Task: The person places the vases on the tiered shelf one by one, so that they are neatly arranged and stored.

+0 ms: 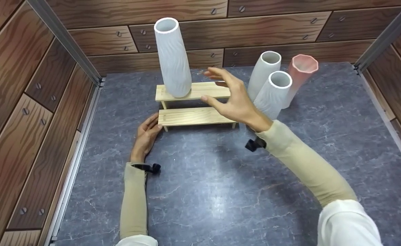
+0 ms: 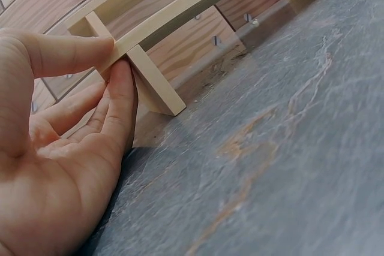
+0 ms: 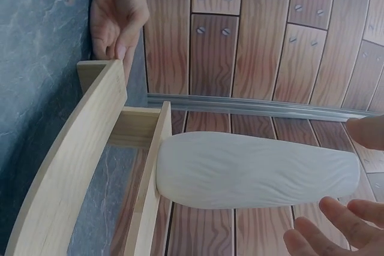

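A two-step wooden stand [image 1: 193,117] is at the middle of the table. On its back step, toward the left end, a tall white ribbed vase [image 1: 173,61] stands upright. My left hand [image 1: 145,136] pinches the front step's left end. In the left wrist view its thumb [image 2: 72,53] is on the board's edge and its fingers are under it by the leg. My right hand [image 1: 234,99] hovers over the stand's right part, fingers spread and bent, holding nothing. In the right wrist view its fingertips [image 3: 327,205] are close to the upper part of the white vase [image 3: 258,169].
Right of the stand, on the grey marbled table [image 1: 193,191], are two shorter white vases [image 1: 263,71] [image 1: 272,100] and a pink faceted vase [image 1: 299,77]. Wood-patterned panels [image 1: 268,30] wall the back and sides, with metal rails [image 1: 74,150] along the edges.
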Motion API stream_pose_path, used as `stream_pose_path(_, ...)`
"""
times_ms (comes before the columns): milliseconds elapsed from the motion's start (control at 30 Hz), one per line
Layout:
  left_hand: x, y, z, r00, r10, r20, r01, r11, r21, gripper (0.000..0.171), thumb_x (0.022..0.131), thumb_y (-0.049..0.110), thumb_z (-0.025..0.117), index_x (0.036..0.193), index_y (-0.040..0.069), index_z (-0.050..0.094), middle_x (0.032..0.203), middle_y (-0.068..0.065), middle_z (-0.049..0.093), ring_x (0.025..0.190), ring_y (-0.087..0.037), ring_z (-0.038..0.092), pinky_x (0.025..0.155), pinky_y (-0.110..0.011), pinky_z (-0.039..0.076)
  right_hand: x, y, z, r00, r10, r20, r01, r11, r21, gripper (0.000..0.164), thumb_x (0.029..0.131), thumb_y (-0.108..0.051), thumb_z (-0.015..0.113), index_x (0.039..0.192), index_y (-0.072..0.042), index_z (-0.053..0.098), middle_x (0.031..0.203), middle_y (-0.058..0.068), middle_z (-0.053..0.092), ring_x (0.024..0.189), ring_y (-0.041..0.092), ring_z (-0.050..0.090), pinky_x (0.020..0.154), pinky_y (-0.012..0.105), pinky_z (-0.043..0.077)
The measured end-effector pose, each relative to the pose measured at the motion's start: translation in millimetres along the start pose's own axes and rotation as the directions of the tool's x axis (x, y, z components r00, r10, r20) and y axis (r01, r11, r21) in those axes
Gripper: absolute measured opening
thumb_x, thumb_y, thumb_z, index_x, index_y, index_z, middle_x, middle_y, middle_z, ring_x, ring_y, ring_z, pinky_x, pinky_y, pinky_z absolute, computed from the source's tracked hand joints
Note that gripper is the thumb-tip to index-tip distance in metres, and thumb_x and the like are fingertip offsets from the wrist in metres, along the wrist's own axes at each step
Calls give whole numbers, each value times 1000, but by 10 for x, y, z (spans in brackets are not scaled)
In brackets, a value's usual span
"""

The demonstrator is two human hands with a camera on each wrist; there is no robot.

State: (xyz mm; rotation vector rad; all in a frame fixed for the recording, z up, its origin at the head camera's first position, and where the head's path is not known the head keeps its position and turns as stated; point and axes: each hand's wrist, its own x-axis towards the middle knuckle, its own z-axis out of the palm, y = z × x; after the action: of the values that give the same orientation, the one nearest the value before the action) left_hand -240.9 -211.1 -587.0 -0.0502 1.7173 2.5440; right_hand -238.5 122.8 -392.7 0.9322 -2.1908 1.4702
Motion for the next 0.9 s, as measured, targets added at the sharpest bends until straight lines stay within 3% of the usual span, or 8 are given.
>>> stream_pose_path(300, -10, -15, -15, 1000, 1, 3, -1, 1000, -17, 64, 100, -14, 59, 160, -12, 36, 164, -32, 38, 138, -26, 54, 108, -24, 53, -263, -20, -207, 1000, -30, -1, 30, 1000, -3, 68, 90, -17, 88, 147, 2, 58, 141, 17, 67, 131, 28, 64, 109, 55, 55)
stream_pose_path(567, 8, -34, -14, 999, 25, 21, -24, 1000, -10, 62, 100, -13, 60, 158, -12, 40, 159, -32, 44, 126, -17, 63, 106, -25, 54, -574, -44, -377, 999, -36, -21, 37, 999, 20, 64, 86, -5, 89, 143, 4, 61, 142, 16, 67, 132, 31, 64, 114, 47, 52)
stream_pose_path(900, 3, -23, -20, 1000, 15, 28, -15, 1000, 12, 64, 100, -11, 62, 160, -10, 38, 162, -31, 42, 129, -20, 62, 107, -26, 54, -900, -24, -611, 998, -14, -60, 11, 998, -56, 70, 77, 3, 93, 141, -1, 65, 137, 14, 70, 127, 24, 66, 113, 34, 53)
